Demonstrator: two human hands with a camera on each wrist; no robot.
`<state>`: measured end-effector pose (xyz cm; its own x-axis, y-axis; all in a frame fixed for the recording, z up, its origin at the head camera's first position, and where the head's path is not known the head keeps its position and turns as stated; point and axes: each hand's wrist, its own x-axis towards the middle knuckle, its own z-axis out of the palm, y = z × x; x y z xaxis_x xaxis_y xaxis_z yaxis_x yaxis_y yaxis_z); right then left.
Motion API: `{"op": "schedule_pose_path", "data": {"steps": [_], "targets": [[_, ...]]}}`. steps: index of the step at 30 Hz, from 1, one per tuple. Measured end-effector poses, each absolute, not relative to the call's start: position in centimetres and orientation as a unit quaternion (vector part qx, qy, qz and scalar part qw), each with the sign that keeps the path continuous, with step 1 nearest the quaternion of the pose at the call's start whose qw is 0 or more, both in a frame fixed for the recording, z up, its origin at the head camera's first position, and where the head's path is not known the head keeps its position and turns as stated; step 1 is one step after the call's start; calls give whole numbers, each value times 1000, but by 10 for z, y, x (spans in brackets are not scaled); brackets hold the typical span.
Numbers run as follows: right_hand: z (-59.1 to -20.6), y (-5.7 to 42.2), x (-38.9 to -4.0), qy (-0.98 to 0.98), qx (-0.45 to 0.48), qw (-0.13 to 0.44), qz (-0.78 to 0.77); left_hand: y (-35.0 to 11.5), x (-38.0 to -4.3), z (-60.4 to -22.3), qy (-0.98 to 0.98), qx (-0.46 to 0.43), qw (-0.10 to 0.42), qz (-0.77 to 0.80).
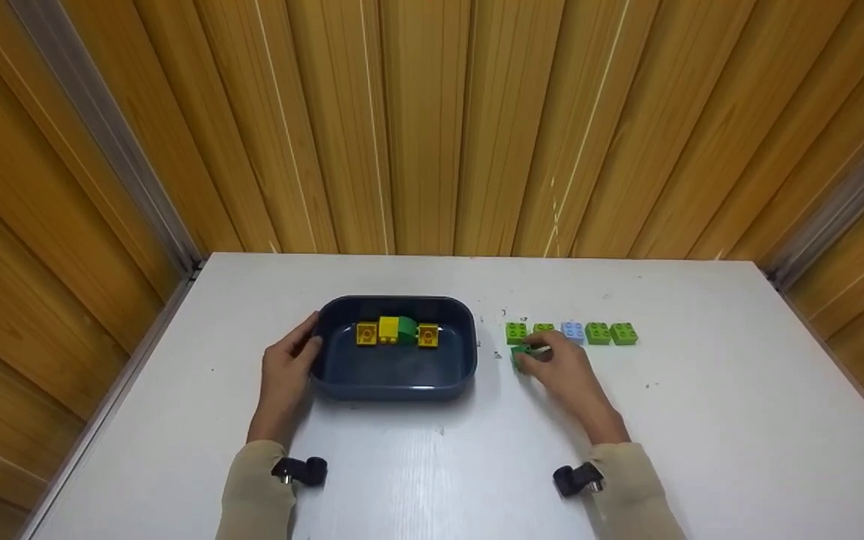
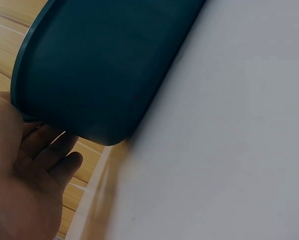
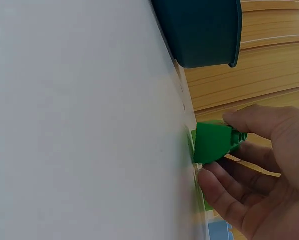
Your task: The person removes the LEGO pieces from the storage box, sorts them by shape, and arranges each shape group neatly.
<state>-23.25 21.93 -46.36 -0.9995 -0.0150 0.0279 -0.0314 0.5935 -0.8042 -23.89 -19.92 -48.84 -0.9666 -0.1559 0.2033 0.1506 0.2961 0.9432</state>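
Note:
At the left end of a dark blue rectangular tray point(image 1: 394, 391), my left hand point(image 1: 287, 369) grips the rim. In the left wrist view the hand's thumb meets the tray point(image 2: 99, 70) at its edge while the fingers sit against the outside. My right hand point(image 1: 565, 375) pinches a dark green sloped toy brick point(image 3: 213, 143) between thumb and fingers, just right of the tray. Inside the tray lie a green curved brick point(image 1: 407, 330), a yellow brick point(image 1: 388, 328) against it, and two yellow square bricks, one at the left point(image 1: 367, 334), one at the right point(image 1: 427, 336).
Behind my right hand a row of bricks runs along the white table point(image 1: 432, 480): light green bricks point(image 1: 516, 333) and one light blue brick point(image 1: 572, 331). My right hand partly covers one green brick point(image 1: 544, 327). A wood-patterned wall point(image 1: 432, 150) stands behind the table.

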Motion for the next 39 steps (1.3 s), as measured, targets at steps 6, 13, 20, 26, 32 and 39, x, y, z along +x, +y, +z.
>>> {"op": "schedule_pose_path", "data": {"steps": [6,13,20,26,32,39], "targets": [[-465,219,-233,-891,2,7,453,-197,-237,-487,-792,0,121,-599],[-470,218,-236,-873,-3,1,487,-199,-236,-485,-795,5,118,-596],[-474,219,-237,-871,-17,5,490,-198,-236,-485,-791,2,112,-602],[-475,221,-236,-875,-13,0,484,-199,-236,-487,-791,-1,117,-600],[-473,223,-235,-877,-9,-8,480,-198,-235,-487,-784,-1,119,-610],[-469,224,-232,-883,-15,-18,469,-197,-236,-485,-784,-5,128,-608]]}}
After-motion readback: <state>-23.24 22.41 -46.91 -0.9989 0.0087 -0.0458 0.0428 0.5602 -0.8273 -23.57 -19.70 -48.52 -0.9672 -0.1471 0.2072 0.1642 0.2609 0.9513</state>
